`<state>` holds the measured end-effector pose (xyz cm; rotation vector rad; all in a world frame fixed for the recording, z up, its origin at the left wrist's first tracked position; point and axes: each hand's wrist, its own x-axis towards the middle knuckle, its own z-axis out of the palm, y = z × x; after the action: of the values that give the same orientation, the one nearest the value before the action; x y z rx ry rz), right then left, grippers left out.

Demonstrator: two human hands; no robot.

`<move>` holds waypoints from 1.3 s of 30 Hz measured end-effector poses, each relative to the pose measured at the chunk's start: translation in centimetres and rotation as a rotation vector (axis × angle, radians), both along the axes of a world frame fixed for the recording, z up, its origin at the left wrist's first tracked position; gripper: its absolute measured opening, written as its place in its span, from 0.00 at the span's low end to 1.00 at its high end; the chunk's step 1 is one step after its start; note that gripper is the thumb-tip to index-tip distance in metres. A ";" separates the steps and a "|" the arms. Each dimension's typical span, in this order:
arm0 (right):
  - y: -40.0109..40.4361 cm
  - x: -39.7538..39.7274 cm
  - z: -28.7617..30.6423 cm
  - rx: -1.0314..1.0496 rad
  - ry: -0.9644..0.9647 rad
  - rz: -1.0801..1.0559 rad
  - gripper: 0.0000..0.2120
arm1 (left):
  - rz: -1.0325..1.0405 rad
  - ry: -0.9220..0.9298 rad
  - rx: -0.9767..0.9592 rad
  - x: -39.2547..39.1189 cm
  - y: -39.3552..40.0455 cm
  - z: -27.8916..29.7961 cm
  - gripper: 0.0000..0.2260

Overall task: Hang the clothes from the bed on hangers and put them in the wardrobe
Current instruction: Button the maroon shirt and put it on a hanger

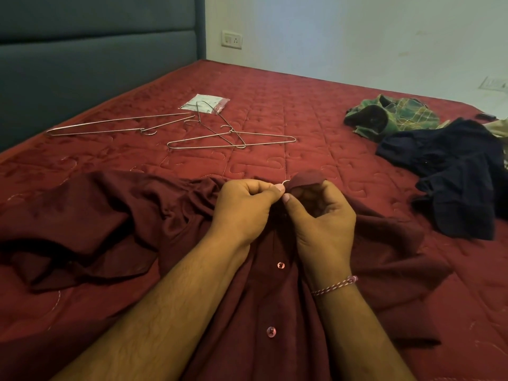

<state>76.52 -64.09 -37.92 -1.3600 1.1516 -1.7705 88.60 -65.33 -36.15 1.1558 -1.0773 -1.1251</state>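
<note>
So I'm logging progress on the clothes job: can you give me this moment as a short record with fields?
in hand: maroon button-up shirt, at its collar
left hand: pinches shirt fabric beside a small metal hook
right hand: grips the collar
spare hangers: three bare wire hangers on the red quilted mattress
waiting clothes: green plaid garment, dark navy garment
wardrobe: not in view

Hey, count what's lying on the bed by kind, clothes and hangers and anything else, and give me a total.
Garments: 3 (maroon shirt, green plaid shirt, dark navy garment)
Loose wire hangers: 3
Plastic packet: 1
Total: 7
</note>
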 end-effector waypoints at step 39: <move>-1.4 -1.9 -1.2 0.119 0.113 -0.069 0.13 | -0.216 -0.881 -0.372 1.8 -1.4 -2.4 0.21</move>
<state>74.61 -65.44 -39.11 -1.3783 1.3577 -1.6618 90.39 -66.76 -38.55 1.2673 -2.0268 -0.4960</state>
